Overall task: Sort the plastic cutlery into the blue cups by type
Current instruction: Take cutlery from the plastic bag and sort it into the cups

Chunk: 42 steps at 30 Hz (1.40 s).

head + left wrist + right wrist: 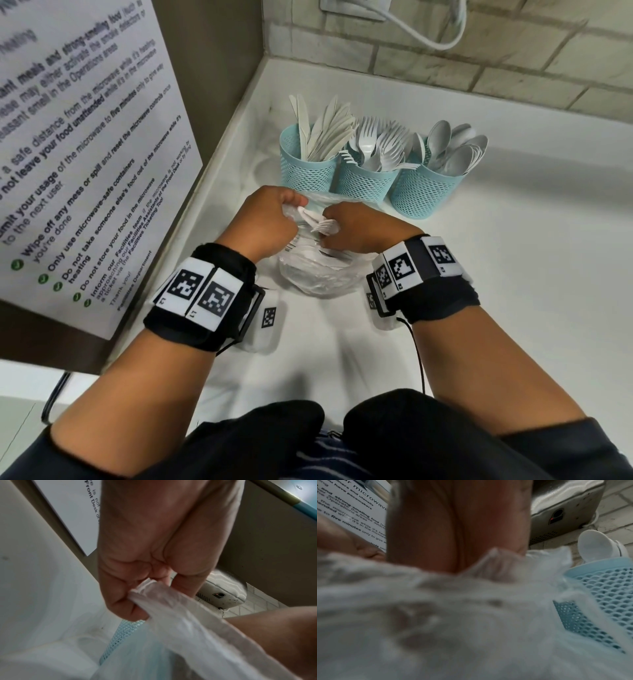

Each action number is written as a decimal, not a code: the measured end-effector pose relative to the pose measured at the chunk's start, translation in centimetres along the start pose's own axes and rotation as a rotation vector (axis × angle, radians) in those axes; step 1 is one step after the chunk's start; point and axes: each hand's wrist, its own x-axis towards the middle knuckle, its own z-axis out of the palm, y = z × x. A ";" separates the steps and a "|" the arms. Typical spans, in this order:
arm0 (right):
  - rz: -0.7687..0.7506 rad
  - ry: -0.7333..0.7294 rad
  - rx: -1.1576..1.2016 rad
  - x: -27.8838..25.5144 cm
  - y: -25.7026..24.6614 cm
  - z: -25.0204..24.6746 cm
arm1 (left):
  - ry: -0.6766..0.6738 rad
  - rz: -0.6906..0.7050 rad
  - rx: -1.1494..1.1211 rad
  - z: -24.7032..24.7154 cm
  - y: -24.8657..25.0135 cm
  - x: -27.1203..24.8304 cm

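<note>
- Where the white countertop (513, 308) met a brick wall at its far edge and a tall side panel on its left, a back-left corner formed, and the work took place near it.
- A printed microwave notice (85, 154) covered the side panel, close beside the person's left arm.
- A clear plastic bag (318, 277) sat on the countertop near its left edge, just in front of the cups, with white plastic forks (323, 226) poking from its mouth.
- Three blue cups stood in a touching row toward the back-left corner: the knife cup (306, 174) on the left, the fork cup (364, 185) in the middle, the spoon cup (423, 195) on the right, each already well filled.
- The left hand (265, 219) was closed, pinching a bunched edge of the bag.
- The right hand (352, 226) was also curled shut on the bag's opposite edge, beside the fork tines.
- Judged from this, the step was widening the bag's mouth; pulling the edges apart evenly and low should keep forks from spilling.
- The forks likely belonged in the middle cup, lowered handle first.
- Room was tight to the left and behind; the countertop's right side and near edge lay open for moving.
- The crowded cups might tip if nudged.
</note>
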 end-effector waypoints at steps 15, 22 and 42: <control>0.047 -0.053 -0.035 -0.4 -0.5 0.8 | 0.013 0.001 0.022 0.0 0.1 0.0; 0.057 0.003 0.010 -0.6 0.2 -0.4 | 0.012 -0.008 0.009 0.1 -0.3 0.5; -0.134 0.170 1.580 -0.1 -0.3 -3.2 | -0.290 -0.037 -0.645 1.5 2.1 0.1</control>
